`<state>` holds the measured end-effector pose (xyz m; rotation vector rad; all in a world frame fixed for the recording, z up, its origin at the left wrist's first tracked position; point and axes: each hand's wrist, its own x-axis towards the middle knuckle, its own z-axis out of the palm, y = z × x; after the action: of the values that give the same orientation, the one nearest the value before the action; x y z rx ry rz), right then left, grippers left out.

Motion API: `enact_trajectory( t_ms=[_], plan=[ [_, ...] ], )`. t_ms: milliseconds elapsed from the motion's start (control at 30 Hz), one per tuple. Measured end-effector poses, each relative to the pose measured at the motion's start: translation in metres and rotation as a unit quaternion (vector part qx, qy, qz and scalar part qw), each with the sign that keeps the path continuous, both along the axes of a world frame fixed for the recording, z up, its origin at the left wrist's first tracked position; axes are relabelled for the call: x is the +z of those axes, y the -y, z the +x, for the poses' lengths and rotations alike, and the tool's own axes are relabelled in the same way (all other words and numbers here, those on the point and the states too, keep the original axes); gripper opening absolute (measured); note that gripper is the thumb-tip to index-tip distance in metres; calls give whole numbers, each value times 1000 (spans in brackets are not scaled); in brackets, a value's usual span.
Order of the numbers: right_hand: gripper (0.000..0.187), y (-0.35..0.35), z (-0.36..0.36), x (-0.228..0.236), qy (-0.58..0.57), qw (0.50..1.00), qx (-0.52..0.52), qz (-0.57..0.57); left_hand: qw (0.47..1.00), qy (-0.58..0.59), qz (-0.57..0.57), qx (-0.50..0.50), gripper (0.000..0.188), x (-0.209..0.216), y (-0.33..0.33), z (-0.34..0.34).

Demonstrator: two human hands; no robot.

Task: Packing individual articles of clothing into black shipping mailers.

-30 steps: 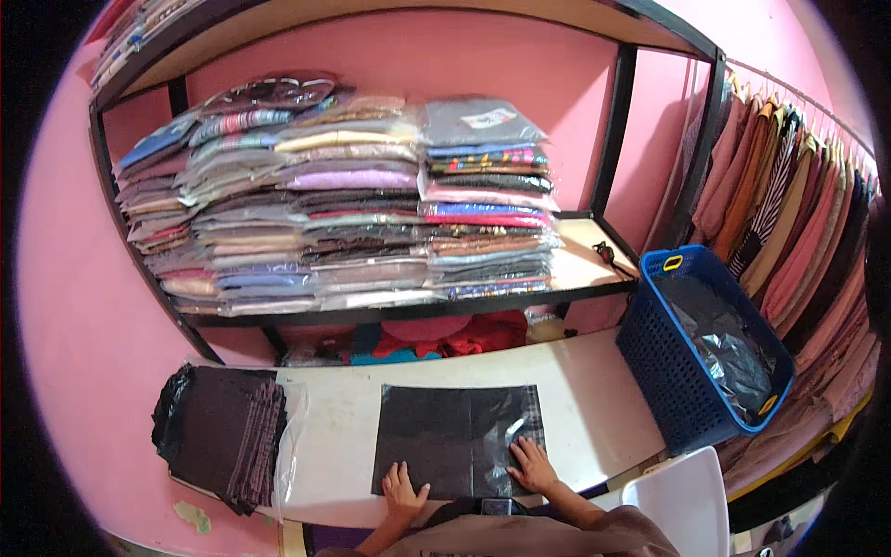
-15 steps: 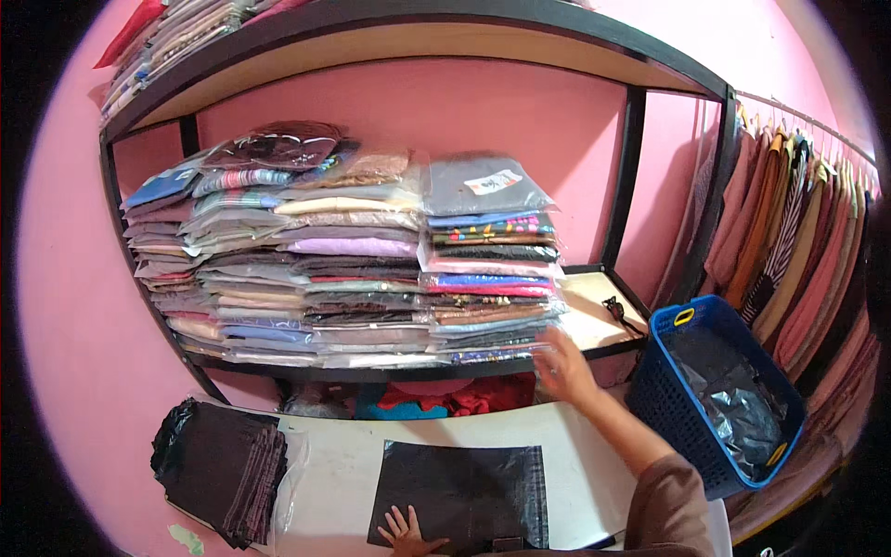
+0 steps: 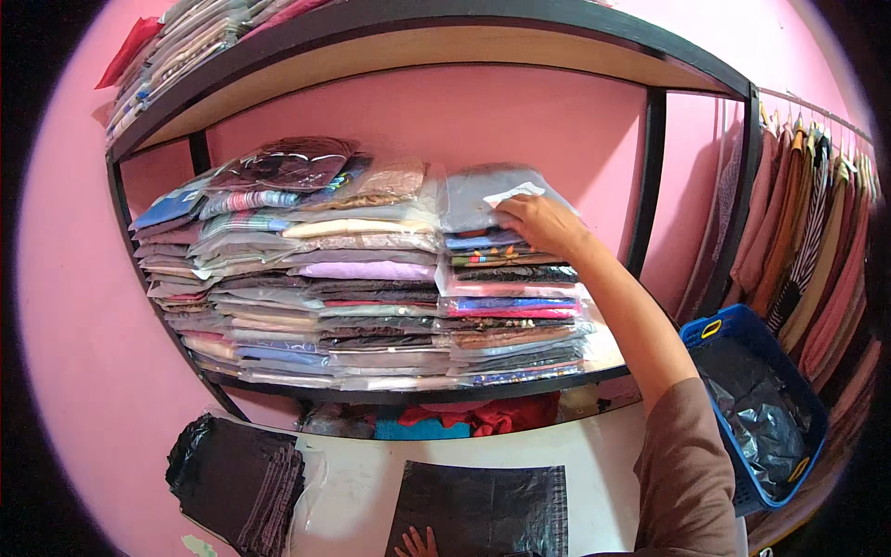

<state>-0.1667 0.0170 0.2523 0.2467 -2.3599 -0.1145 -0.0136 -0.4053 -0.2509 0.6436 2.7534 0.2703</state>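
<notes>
My right hand (image 3: 541, 224) is at the front edge of a grey folded garment in a clear plastic bag (image 3: 469, 197), its fingers closed on the edge. This packet, with a white label partly covered by my hand, tops the right-hand stack of bagged garments (image 3: 510, 311) on the shelf. My left hand (image 3: 418, 544) lies with fingers spread on a flat black plastic mailing bag (image 3: 483, 506) on the white table (image 3: 353, 473). Only its fingers show at the lower edge.
Left on the table lies a pile of black plastic bags (image 3: 227, 483). More stacks of bagged garments (image 3: 306, 269) fill the black-framed shelf (image 3: 650, 176). A blue basket (image 3: 817, 408) holding black plastic stands at right, below hanging clothes (image 3: 789, 223). An upper shelf board (image 3: 418, 51) spans overhead.
My right hand has risen from near the shelf's front edge to the grey packet on top of the right stack. The view has shifted slightly; my left hand stays on the black bag.
</notes>
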Motion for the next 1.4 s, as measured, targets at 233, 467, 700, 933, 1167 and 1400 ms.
enact_trajectory(
  t_ms=[233, 467, 700, 933, 1167, 1400],
  plan=[
    [22, -5, -7, 20, -76, 990, -68, -99, 999, 42, 12, -6, 127, 15, 1, -1],
    [22, 0, -2, 20, -55, 994, -40, -90, 997, 70, 26, 3, 126, 35, 0, 0],
    [31, -23, -10, -1, -91, 993, -71, 23, 998, 57, 40, -1, 126, 45, -8, 2],
    [20, -2, 0, 15, -72, 981, -178, 33, 996, -82, 24, 3, 127, -6, 4, 2],
    [10, -23, 109, 55, -240, 951, -169, -94, 997, 72, 36, -13, 127, 26, 2, 0],
    [19, -31, 270, 39, -256, 929, -87, -253, 994, 99, 49, -27, 124, 42, 2, 2]
  ],
)
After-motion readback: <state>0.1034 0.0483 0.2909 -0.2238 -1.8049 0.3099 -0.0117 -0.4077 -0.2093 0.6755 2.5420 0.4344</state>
